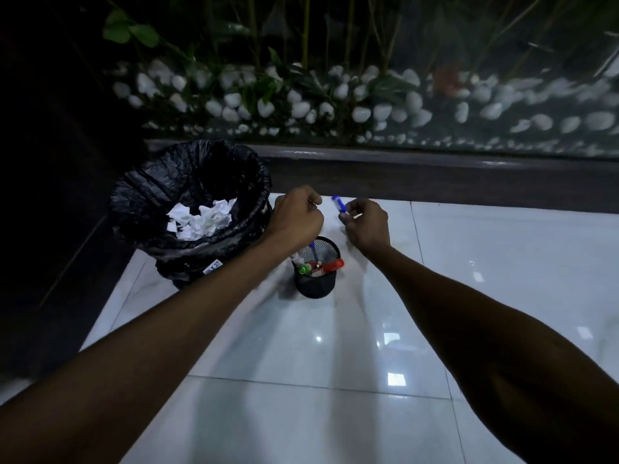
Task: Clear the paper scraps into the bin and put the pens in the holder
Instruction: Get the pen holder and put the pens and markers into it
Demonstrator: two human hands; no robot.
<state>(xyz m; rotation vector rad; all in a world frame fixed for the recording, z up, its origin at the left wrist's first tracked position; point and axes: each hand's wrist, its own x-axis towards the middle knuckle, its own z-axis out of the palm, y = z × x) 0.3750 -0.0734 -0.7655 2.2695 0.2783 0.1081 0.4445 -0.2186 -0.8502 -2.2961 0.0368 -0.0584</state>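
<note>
A black mesh pen holder (315, 284) stands on the white tiled floor and holds several pens with green, red and blue parts. Beyond it my right hand (366, 226) pinches a blue pen (338, 204) that points up and away. My left hand (296, 216) is curled above the holder's left side, next to the bin; something thin may be between its fingers, but I cannot tell. The bin (160, 192), lined with a black bag, stands at the left with crumpled white paper scraps (201, 219) inside.
A dark raised ledge (435, 175) runs across behind the white floor tiles (318, 380). Behind glass lie white pebbles and green plants. Dark flooring borders the tiles at the left.
</note>
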